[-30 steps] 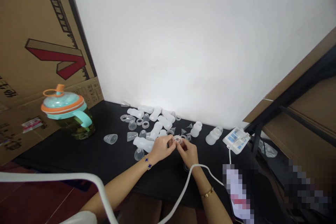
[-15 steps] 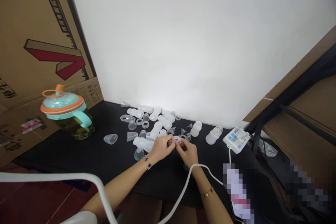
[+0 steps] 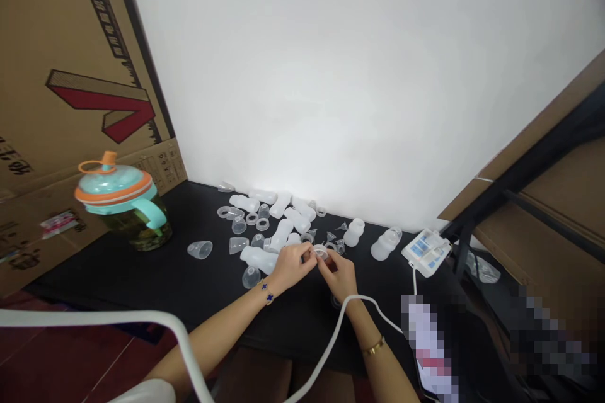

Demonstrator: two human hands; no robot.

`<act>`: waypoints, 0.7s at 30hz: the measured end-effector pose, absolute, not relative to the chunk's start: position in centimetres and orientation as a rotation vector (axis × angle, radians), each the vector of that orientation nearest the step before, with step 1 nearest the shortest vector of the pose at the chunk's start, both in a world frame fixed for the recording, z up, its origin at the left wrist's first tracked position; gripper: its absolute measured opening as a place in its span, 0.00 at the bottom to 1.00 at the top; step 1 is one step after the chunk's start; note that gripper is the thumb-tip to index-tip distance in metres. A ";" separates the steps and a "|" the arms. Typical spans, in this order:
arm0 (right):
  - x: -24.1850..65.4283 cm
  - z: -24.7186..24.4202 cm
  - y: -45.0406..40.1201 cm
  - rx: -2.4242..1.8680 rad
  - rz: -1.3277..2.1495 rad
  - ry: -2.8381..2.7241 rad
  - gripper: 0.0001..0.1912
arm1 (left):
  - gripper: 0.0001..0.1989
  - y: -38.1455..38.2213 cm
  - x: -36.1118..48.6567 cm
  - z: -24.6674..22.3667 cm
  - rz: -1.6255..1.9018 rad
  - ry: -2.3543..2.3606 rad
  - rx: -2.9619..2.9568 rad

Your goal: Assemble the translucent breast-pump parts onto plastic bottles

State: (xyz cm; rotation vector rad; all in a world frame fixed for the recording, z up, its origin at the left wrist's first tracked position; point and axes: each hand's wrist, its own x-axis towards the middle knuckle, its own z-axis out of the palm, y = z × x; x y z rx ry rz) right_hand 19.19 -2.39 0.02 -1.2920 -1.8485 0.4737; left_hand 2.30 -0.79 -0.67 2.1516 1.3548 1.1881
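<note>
Both hands meet over the black table, pinching a translucent bottle collar ring [image 3: 320, 250] between their fingertips. My left hand [image 3: 292, 266] grips its left side and my right hand [image 3: 339, 272] its right side. Whether a nipple sits inside the ring is too small to tell. Close beyond my left hand lie several frosted white baby bottles [image 3: 259, 259], clear dome caps [image 3: 251, 276] and loose collar rings [image 3: 262, 224]. Small clear funnel-shaped pieces [image 3: 330, 236] are just past my right hand. A bottle [image 3: 354, 232] stands to their right, beside another bottle with a clear cap [image 3: 386, 244].
A teapot-like jug [image 3: 127, 208] with an orange and turquoise lid is at the left, before a large cardboard box [image 3: 61, 31]. A white power strip [image 3: 426, 252] lies at right, above a pixelated phone-like object [image 3: 428, 346]. A white cable [image 3: 331, 343] crosses in front of my right wrist.
The view has shifted very slightly. Both hands stay in place on the collar ring, and the things on the table have not moved.
</note>
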 end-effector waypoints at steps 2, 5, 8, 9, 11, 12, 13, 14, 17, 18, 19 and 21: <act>19.2 0.0 -2.4 -1.289 0.484 -1.847 0.16 | 0.10 -0.8 2.3 -0.7 1.190 1.359 2.149; 19.2 0.1 -2.4 -1.289 0.485 -1.847 0.16 | 0.10 -0.9 2.3 -0.7 1.199 1.355 2.150; 19.2 0.1 -2.5 -1.281 0.485 -1.845 0.16 | 0.09 -1.0 2.3 -0.7 1.204 1.343 2.150; 19.2 0.1 -2.5 -1.279 0.486 -1.843 0.16 | 0.09 -0.9 2.3 -0.7 1.207 1.344 2.146; 19.2 0.1 -2.4 -1.277 0.486 -1.840 0.16 | 0.10 -0.9 2.3 -0.7 1.206 1.345 2.148; 19.2 0.0 -2.4 -1.275 0.483 -1.840 0.16 | 0.10 -0.9 2.3 -0.8 1.207 1.347 2.150; 19.2 0.0 -2.4 -1.272 0.482 -1.841 0.16 | 0.10 -0.8 2.3 -0.8 1.209 1.350 2.154; 19.2 0.0 -2.4 -1.269 0.482 -1.843 0.16 | 0.10 -0.8 2.3 -0.8 1.212 1.353 2.156; 19.2 0.0 -2.4 -1.256 0.486 -1.843 0.16 | 0.10 -0.9 2.3 -0.7 1.209 1.354 2.153; 19.2 0.0 -2.4 -1.254 0.488 -1.842 0.17 | 0.10 -0.9 2.3 -0.7 1.204 1.351 2.150; 19.2 0.0 -2.4 -1.254 0.490 -1.840 0.17 | 0.10 -1.0 2.3 -0.6 1.199 1.347 2.147; 19.3 -0.1 -2.4 -1.259 0.493 -1.835 0.17 | 0.11 -1.0 2.2 -0.5 1.190 1.342 2.149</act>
